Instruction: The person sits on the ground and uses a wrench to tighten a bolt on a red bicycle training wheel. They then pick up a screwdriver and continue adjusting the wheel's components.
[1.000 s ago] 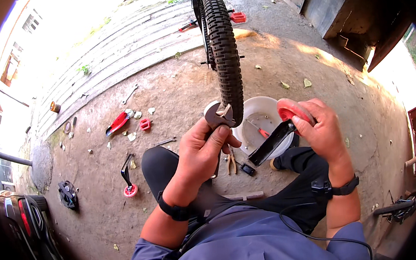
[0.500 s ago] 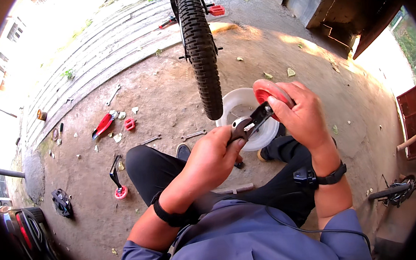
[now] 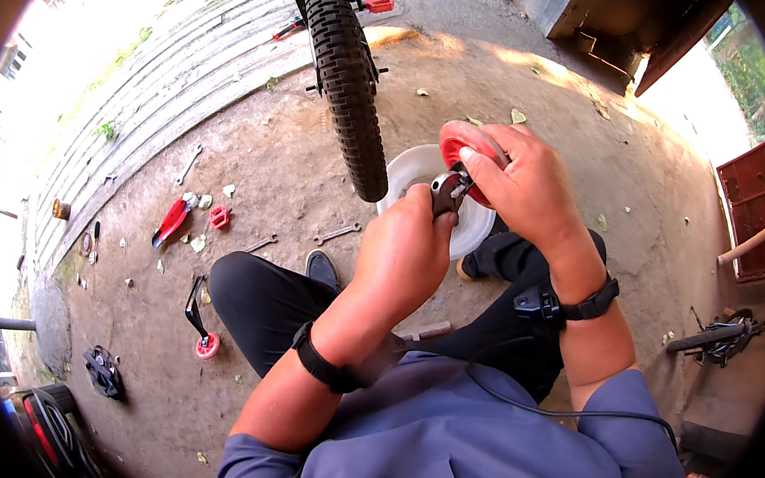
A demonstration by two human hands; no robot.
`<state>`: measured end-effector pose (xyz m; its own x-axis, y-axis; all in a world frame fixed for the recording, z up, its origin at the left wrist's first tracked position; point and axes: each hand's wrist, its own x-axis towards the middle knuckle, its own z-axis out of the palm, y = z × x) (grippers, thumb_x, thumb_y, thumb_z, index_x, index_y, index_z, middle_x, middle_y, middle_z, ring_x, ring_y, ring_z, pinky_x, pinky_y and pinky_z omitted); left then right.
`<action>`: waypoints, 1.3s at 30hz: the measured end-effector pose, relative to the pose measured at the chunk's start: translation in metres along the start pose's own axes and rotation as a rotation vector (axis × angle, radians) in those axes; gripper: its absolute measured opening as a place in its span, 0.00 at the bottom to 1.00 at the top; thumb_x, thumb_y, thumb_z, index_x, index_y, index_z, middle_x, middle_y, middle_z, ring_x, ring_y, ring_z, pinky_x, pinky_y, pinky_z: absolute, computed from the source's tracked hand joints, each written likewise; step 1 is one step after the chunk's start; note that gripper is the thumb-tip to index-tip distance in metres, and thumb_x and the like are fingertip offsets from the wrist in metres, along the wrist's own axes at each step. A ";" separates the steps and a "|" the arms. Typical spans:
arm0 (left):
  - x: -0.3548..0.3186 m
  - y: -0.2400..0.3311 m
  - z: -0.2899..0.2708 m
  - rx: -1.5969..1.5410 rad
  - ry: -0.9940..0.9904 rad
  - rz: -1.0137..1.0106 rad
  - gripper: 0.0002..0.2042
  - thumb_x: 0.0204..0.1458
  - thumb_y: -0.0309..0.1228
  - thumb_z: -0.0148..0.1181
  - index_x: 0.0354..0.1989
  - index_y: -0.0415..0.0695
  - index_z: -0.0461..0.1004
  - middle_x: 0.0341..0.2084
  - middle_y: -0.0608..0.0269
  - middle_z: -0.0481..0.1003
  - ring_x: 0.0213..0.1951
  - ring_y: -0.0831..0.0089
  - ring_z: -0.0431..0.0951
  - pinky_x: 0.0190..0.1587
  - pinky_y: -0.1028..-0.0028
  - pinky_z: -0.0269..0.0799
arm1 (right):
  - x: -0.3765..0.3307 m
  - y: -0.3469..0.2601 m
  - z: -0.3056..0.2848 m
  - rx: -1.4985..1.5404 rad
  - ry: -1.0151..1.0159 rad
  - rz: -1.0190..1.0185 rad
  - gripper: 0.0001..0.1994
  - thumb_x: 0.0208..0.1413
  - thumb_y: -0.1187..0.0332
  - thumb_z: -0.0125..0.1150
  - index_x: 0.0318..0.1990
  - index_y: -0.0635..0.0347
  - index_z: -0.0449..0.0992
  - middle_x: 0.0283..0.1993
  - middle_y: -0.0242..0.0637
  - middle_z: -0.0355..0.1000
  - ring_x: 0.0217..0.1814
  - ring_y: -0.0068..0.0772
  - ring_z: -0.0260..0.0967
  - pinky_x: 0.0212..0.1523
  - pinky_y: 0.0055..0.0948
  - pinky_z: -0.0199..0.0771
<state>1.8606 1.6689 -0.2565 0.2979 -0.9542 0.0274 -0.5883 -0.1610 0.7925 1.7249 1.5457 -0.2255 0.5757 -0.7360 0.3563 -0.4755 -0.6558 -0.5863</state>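
My right hand [image 3: 526, 178] grips a small red wheel [image 3: 457, 137], its thumb pressed on the side near the hub. A dark bracket [image 3: 465, 177] joins the wheel at its centre. My left hand [image 3: 401, 251] is closed round a wrench [image 3: 442, 189], whose dark head meets the bracket; my fingers cover the handle. Where the wrench bears on the fastener is too small to make out. Both hands are held over a whitish plastic basin [image 3: 413, 166] on the ground between my legs.
A bicycle tyre [image 3: 346, 89] stands upright ahead, beside a red pedal [image 3: 378, 3]. To the left lie wrenches [image 3: 337, 233], a loose red pedal [image 3: 220, 218], a red curved piece [image 3: 171, 221], another small wheel [image 3: 208, 345] on a black bracket, and a black bundle [image 3: 105, 373].
The wrench head has come closer to the wheel's hub along the bracket, and my left hand has turned with it. The whole scene has shifted slightly left and up in the view.
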 end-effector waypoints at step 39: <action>-0.002 -0.003 -0.020 -0.565 -0.165 -0.253 0.07 0.67 0.29 0.53 0.44 0.37 0.72 0.30 0.63 0.76 0.28 0.76 0.82 0.27 0.76 0.75 | -0.007 0.011 -0.009 0.070 0.029 0.034 0.13 0.57 0.63 0.62 0.45 0.60 0.81 0.39 0.49 0.78 0.44 0.51 0.75 0.45 0.43 0.76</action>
<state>1.8764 1.6762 -0.2466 0.2291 -0.9377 -0.2612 -0.0143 -0.2715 0.9623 1.7094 1.5415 -0.2278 0.5399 -0.7626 0.3561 -0.4456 -0.6180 -0.6477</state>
